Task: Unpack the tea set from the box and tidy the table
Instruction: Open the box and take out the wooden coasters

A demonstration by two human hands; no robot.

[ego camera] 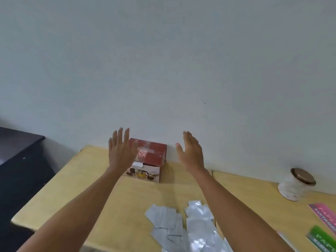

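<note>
A red tea set box [151, 155] with a picture of a teapot and cups on its front stands shut against the wall at the back of the yellow table [76, 180]. My left hand [121, 151] is raised with fingers spread, in front of the box's left side and covering part of it. My right hand [190, 153] is raised open to the right of the box, apart from it. Both hands hold nothing.
Several silver foil sachets [183, 224] lie scattered near the table's front edge. A white jar with a bronze lid [296, 184] lies tilted at the right. Pink [325, 213] and green [321, 239] packets lie at the far right. A dark cabinet [18, 160] stands left.
</note>
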